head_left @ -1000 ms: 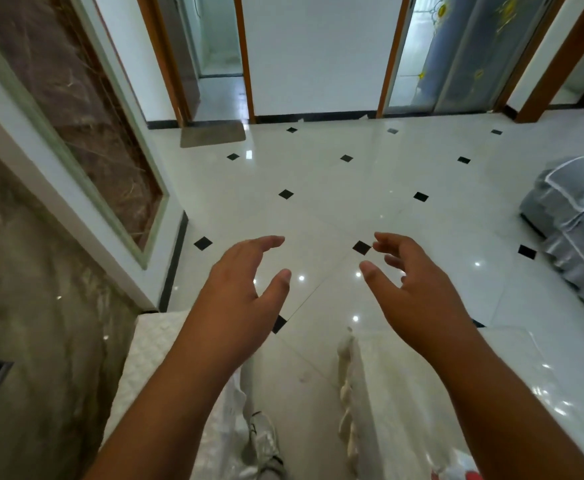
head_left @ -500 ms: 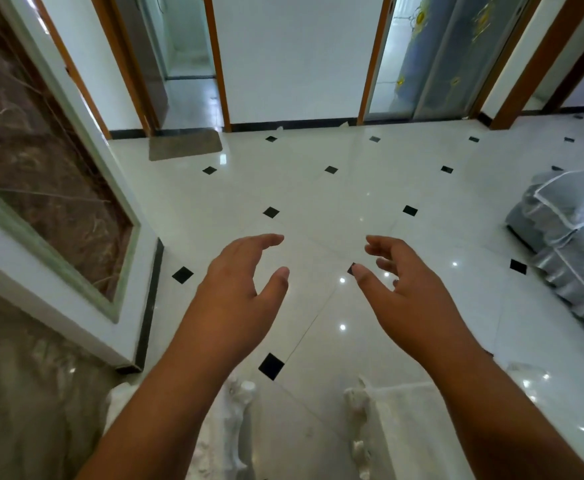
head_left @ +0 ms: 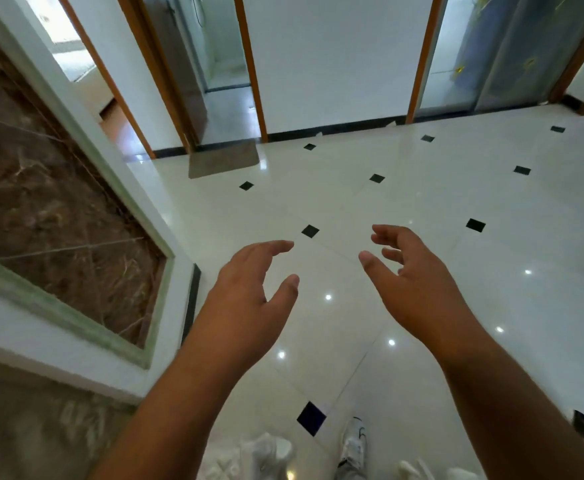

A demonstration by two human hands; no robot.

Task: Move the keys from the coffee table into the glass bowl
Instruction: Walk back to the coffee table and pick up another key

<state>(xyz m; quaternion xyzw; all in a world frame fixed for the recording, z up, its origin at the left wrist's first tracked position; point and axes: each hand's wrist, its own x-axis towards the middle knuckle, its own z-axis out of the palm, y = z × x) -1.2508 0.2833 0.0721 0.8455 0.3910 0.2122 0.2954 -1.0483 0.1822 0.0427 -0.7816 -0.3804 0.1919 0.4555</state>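
Note:
Neither the keys, the coffee table nor the glass bowl is in view. My left hand (head_left: 249, 299) hangs in the air over the white tiled floor, fingers loosely spread, holding nothing. My right hand (head_left: 411, 282) floats beside it at about the same height, fingers relaxed and slightly curled, also holding nothing. Both forearms reach up from the bottom of the frame.
A glossy white floor with small black diamond tiles (head_left: 310, 231) stretches ahead. A marble-panelled wall (head_left: 51, 209) runs along the left. Two doorways (head_left: 221, 81) and a glass sliding door (head_left: 491, 53) stand at the far end. A grey mat (head_left: 223, 163) lies by the doorway. My white shoe (head_left: 352, 441) shows below.
The view has moved forward and turned left: the white-covered furniture at the bottom has nearly left the frame, and the grey sofa on the right is gone. Both hands stay open and unladen.

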